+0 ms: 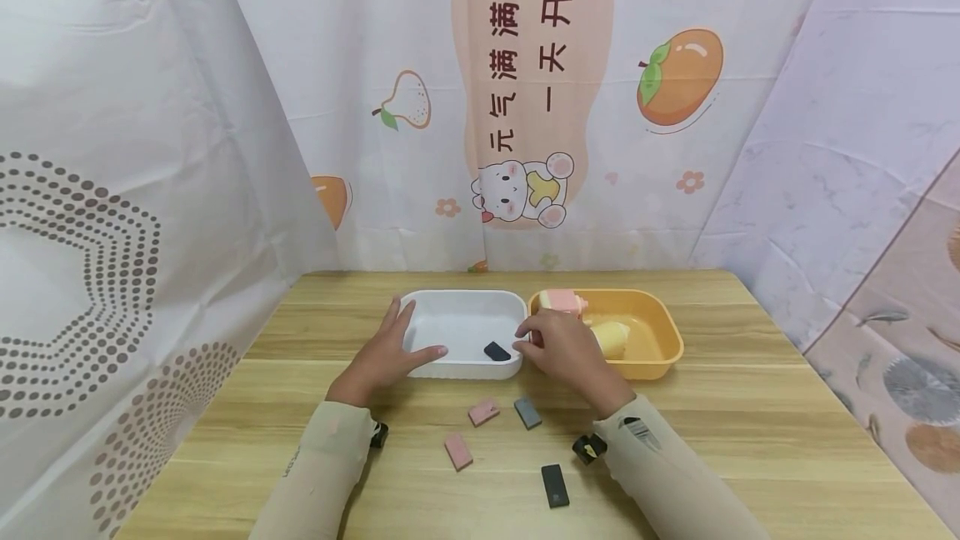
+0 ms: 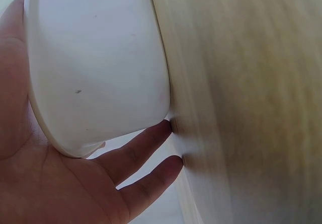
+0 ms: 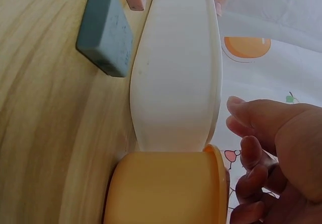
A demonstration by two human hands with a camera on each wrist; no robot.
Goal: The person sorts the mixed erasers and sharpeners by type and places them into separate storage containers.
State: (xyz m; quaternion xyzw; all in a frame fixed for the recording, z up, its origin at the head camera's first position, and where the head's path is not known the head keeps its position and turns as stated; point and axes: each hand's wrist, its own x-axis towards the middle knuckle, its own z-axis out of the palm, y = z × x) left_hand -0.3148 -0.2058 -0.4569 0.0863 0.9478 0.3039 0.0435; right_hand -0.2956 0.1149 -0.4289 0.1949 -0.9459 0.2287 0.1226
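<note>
My left hand (image 1: 383, 356) is spread around the left end of a white tray (image 1: 465, 367). Its thumb reaches over the near rim. In the left wrist view two straight fingers (image 2: 146, 186) rest their tips on the table beside the tray. My right hand (image 1: 558, 347) hovers above where the white tray meets a yellow tray (image 1: 651, 369). Thumb and index finger stand a little apart, the other fingers loosely bent, and no object shows between them. A small black block (image 1: 497, 352) lies inside the white tray, near its right end.
On the table before the trays lie a grey-blue eraser-like block (image 1: 527, 412), two pink blocks (image 1: 483, 412) and a black block (image 1: 555, 486). The yellow tray holds a pink bottle-like item (image 1: 562, 301) and a pale yellow one (image 1: 611, 338). Printed curtains hang behind.
</note>
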